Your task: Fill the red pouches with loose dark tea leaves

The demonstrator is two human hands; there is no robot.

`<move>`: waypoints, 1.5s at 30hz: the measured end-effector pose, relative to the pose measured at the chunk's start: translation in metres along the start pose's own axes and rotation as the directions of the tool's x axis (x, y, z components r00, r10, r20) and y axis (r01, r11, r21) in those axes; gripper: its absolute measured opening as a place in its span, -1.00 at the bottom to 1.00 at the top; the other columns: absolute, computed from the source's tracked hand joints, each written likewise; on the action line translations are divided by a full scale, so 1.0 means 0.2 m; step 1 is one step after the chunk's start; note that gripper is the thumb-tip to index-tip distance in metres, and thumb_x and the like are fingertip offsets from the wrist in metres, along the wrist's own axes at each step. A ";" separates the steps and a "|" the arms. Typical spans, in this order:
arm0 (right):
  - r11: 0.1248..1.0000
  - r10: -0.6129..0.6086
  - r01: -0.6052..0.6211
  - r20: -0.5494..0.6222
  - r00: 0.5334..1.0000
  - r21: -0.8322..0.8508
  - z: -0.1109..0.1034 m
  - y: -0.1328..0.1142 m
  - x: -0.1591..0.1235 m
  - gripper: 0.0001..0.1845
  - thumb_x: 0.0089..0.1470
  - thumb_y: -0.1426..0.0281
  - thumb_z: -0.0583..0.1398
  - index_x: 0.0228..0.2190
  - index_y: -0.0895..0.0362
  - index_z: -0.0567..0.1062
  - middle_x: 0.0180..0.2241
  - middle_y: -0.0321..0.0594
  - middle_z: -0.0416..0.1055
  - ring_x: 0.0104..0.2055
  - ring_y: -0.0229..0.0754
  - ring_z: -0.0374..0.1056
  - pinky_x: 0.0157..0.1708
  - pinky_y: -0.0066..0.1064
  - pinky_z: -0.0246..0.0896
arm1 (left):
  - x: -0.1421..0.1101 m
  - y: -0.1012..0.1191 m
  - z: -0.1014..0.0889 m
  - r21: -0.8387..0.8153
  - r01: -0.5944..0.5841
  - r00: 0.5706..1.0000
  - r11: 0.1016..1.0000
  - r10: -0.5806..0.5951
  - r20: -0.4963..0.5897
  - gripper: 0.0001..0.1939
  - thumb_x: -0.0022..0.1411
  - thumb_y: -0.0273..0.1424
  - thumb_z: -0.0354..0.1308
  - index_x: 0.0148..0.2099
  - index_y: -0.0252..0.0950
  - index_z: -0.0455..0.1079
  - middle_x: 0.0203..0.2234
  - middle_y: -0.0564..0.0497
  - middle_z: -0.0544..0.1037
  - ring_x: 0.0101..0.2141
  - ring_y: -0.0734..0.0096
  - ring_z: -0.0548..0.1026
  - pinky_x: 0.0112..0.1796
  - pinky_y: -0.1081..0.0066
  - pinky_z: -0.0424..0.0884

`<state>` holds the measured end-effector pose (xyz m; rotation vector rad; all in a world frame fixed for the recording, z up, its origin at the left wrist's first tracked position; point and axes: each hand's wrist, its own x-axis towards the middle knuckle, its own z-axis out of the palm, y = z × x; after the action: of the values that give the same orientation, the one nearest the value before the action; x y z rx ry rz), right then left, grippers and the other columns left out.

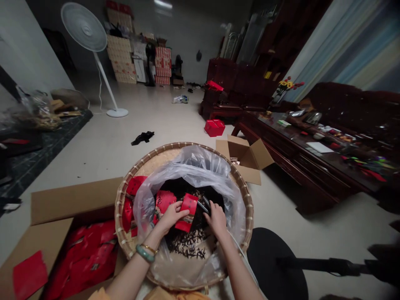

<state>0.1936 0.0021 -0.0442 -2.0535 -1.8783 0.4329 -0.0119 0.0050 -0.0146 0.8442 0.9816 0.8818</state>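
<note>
A red packet [189, 203] is standing tilted over the middle of the basket [246, 200], inside the clear bag [196, 164] that is lining it. The left hand [174, 215] is gripping the packet by its near left side, thumb in front and fingers behind. The right hand [216, 216] is closing around a dark, shiny tool [203, 205] with two prongs, whose tips are pointing toward the packet; whether they are touching it I cannot tell. Dark shreds [187, 243] are lying below both hands in the bag, and more red packets [164, 203] are resting in it, just left of the left hand. Other red pouches [127, 212] are sitting between the bag and the basket's left rim. Left of the basket, a carton [76, 202] is standing open and holding many red packs [90, 250], with a red sheet [30, 274] lying on its flap. Beyond the basket's far right rim, an open box [240, 152] is sitting near a red box [214, 128] and a dark table [281, 154]. Right of the basket, a black disc [275, 266] is resting on the floor [103, 158]. Well beyond the basket, to the far left, a white fan [84, 27] is standing.
</note>
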 end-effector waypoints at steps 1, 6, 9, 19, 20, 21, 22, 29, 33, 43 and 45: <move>0.994 0.001 0.001 -0.015 1.000 0.107 -0.02 0.00 0.01 -0.42 -0.06 0.38 0.22 0.04 0.23 0.33 -0.10 0.05 0.39 -0.08 0.05 0.30 -0.11 -0.22 0.20 | 0.00 0.00 -0.01 0.007 0.001 1.000 1.000 -0.001 -0.002 -0.55 -0.17 -0.31 0.38 -0.19 -0.36 0.41 -0.25 -0.15 0.59 -0.28 0.22 0.56 -0.23 0.31 0.43; 0.765 -0.072 -0.085 0.216 0.974 0.638 -0.18 -0.02 0.04 -0.42 -0.09 0.17 0.23 -0.03 0.18 0.42 -0.20 -0.11 0.48 -0.31 -0.09 0.39 -0.38 -0.32 0.32 | -0.03 0.02 -0.01 0.037 0.040 0.998 0.999 -0.042 0.048 -0.54 -0.14 -0.32 0.36 -0.15 -0.35 0.40 -0.25 -0.14 0.59 -0.29 0.23 0.56 -0.24 0.32 0.43; 0.695 -0.202 -0.087 0.310 0.929 0.714 -0.25 -0.08 0.04 -0.45 -0.14 0.16 0.27 -0.11 0.17 0.49 -0.26 -0.18 0.51 -0.34 -0.14 0.40 -0.36 -0.34 0.31 | -0.04 0.03 0.01 0.078 0.056 0.993 0.995 -0.064 0.096 -0.56 -0.14 -0.34 0.36 -0.16 -0.35 0.41 -0.29 -0.12 0.60 -0.33 0.25 0.56 -0.28 0.35 0.43; 0.717 -0.181 -0.077 0.291 0.939 0.693 -0.19 -0.15 0.04 -0.53 -0.21 0.21 0.31 -0.22 0.17 0.57 -0.32 -0.19 0.56 -0.27 -0.03 0.43 -0.24 -0.25 0.31 | -0.04 0.07 0.05 0.018 0.036 0.998 0.999 -0.036 0.046 -0.51 -0.11 -0.26 0.34 -0.10 -0.33 0.41 -0.27 -0.08 0.57 -0.33 0.34 0.52 -0.32 0.44 0.39; 0.719 -0.191 -0.062 0.283 0.940 0.692 -0.18 -0.15 0.04 -0.55 -0.21 0.22 0.31 -0.22 0.16 0.57 -0.30 -0.19 0.56 -0.25 -0.02 0.44 -0.21 -0.24 0.30 | -0.03 0.07 0.05 -0.001 0.017 1.000 1.000 -0.017 0.011 -0.50 -0.07 -0.22 0.31 -0.07 -0.32 0.40 -0.28 -0.06 0.57 -0.35 0.37 0.52 -0.33 0.46 0.39; 0.720 -0.204 -0.045 0.273 0.940 0.693 -0.18 -0.16 0.04 -0.56 -0.21 0.22 0.31 -0.22 0.14 0.57 -0.28 -0.18 0.55 -0.23 0.00 0.43 -0.19 -0.23 0.29 | -0.02 0.07 0.06 -0.010 -0.003 1.000 1.000 0.003 -0.025 -0.51 -0.05 -0.20 0.29 -0.07 -0.32 0.40 -0.30 -0.05 0.57 -0.37 0.39 0.51 -0.35 0.47 0.38; 0.721 -0.216 -0.030 0.265 0.940 0.693 -0.18 -0.16 0.03 -0.57 -0.20 0.23 0.31 -0.23 0.12 0.57 -0.26 -0.19 0.55 -0.21 0.01 0.43 -0.17 -0.22 0.29 | -0.01 0.08 0.06 -0.010 -0.022 0.998 1.000 0.021 -0.056 -0.53 -0.04 -0.18 0.27 -0.10 -0.33 0.41 -0.32 -0.04 0.56 -0.39 0.41 0.50 -0.36 0.48 0.37; 0.732 -0.242 -0.005 0.266 0.933 0.681 -0.18 -0.19 0.03 -0.61 -0.17 0.26 0.30 -0.21 0.07 0.57 -0.30 -0.24 0.56 -0.27 -0.03 0.45 -0.20 -0.27 0.30 | 0.03 0.07 0.07 -0.027 -0.042 0.992 0.999 0.038 -0.119 -0.60 -0.12 -0.17 0.30 -0.27 -0.36 0.46 -0.43 -0.01 0.55 -0.45 0.43 0.46 -0.40 0.50 0.34; 0.736 -0.229 -0.014 0.269 0.935 0.677 -0.17 -0.19 0.03 -0.59 -0.17 0.23 0.29 -0.21 0.08 0.57 -0.36 -0.27 0.56 -0.34 -0.06 0.44 -0.31 -0.31 0.33 | 0.04 0.06 0.07 -0.044 -0.041 0.989 0.998 0.035 -0.141 -0.62 -0.13 -0.19 0.31 -0.30 -0.35 0.46 -0.46 0.02 0.55 -0.50 0.46 0.44 -0.44 0.51 0.32; 0.717 -0.201 -0.045 0.268 0.942 0.696 -0.16 -0.20 0.03 -0.59 -0.20 0.24 0.30 -0.24 0.11 0.58 -0.28 -0.22 0.55 -0.25 0.01 0.44 -0.18 -0.21 0.29 | 0.04 0.07 0.06 -0.052 -0.065 0.987 0.997 0.056 -0.151 -0.65 -0.13 -0.21 0.31 -0.32 -0.35 0.48 -0.47 0.02 0.54 -0.48 0.45 0.44 -0.43 0.50 0.33; 0.713 -0.206 -0.041 0.265 0.942 0.700 -0.15 -0.20 0.03 -0.60 -0.20 0.25 0.30 -0.24 0.11 0.58 -0.28 -0.22 0.55 -0.24 0.01 0.44 -0.17 -0.21 0.28 | 0.04 0.07 0.06 -0.038 -0.067 0.987 0.997 0.060 -0.152 -0.65 -0.12 -0.21 0.31 -0.32 -0.35 0.48 -0.47 0.02 0.55 -0.47 0.45 0.44 -0.44 0.50 0.33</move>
<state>0.1717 0.0096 0.0010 -1.4213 -1.5832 1.3070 -0.0023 0.0150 -0.0009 0.7843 1.0676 1.0295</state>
